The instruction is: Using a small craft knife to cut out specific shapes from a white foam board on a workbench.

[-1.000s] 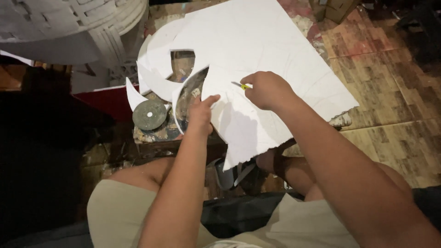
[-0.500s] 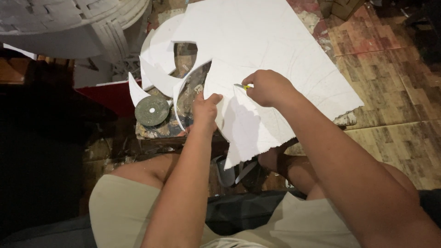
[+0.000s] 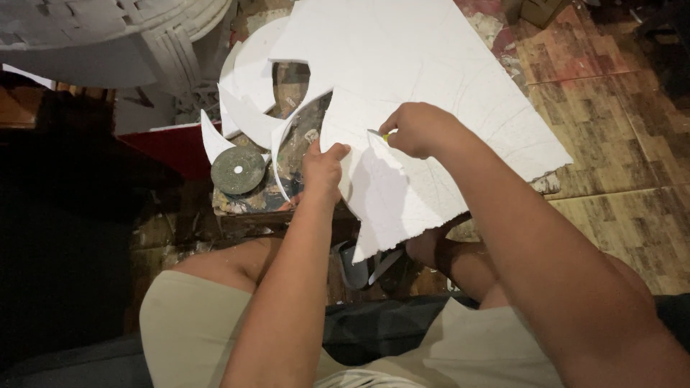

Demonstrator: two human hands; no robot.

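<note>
- Fingers of the right hand (image 3: 417, 129) are closed around a small cutter (image 3: 379, 135) with a yellow-green body; only its tip and a bit of the handle are seen, the rest is hidden in the fist.
- Fingers of the left hand (image 3: 323, 167) are pinched narrow on the cut edge of the white foam sheet (image 3: 431, 79), thumb on top; the sheet is held just beside the blade.
- Blade tip is placed on the sheet where a curved cut ends; for a clean cut, it is judged that the blade should be kept low and drawn slowly along the faint pencil arcs (image 3: 496, 108); the foam may tear if it is pushed hard.
- Holding fingers should be kept to the side of the cutting line, not in front of it; the gap is small now.
- Sheet lies tilted over a paint-stained low stool (image 3: 251, 205) and the person's knees; its far part rests above the tiled floor (image 3: 618, 144).
- Crescent offcuts (image 3: 248, 115) and a grey round disc (image 3: 238, 170) lie on the stool, left of the hands; a red board (image 3: 169, 147) is beside them.
</note>
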